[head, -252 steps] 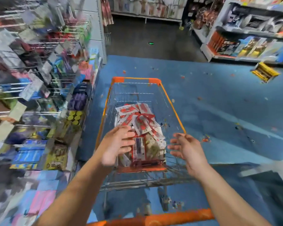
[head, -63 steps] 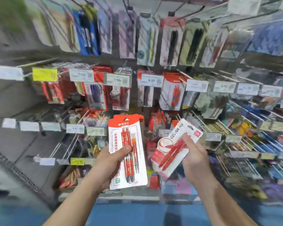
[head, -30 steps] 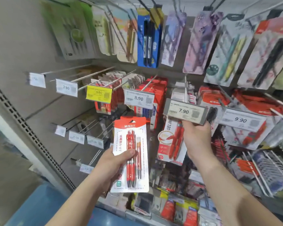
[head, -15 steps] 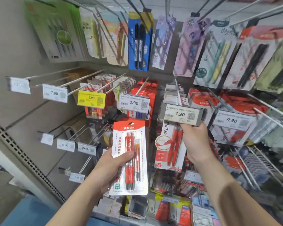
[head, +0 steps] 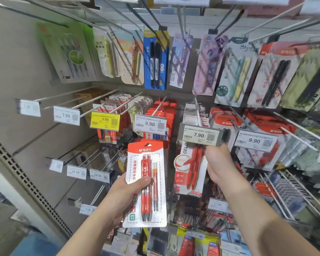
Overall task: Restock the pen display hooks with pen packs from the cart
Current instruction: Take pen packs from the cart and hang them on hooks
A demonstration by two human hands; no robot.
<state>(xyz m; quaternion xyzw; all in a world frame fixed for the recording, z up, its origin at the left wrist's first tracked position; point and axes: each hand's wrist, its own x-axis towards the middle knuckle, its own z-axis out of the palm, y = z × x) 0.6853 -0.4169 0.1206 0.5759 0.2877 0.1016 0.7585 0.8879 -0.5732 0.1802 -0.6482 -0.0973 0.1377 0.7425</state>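
Red pen pack (head: 146, 183) upright; gel-pen pack (head: 189, 169) under hook (head: 198, 113).

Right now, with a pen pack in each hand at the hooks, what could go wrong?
The right hand holds the white gel-ink pen pack with red pens under the grey 7.90 price tag, which hides the pack's top; it may miss the hook. The left hand grips only the lower part of the red-topped M&G pen pack, which could slip.

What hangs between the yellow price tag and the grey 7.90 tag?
In the head view, a white 8.90 price tag on a hook of red pen packs.
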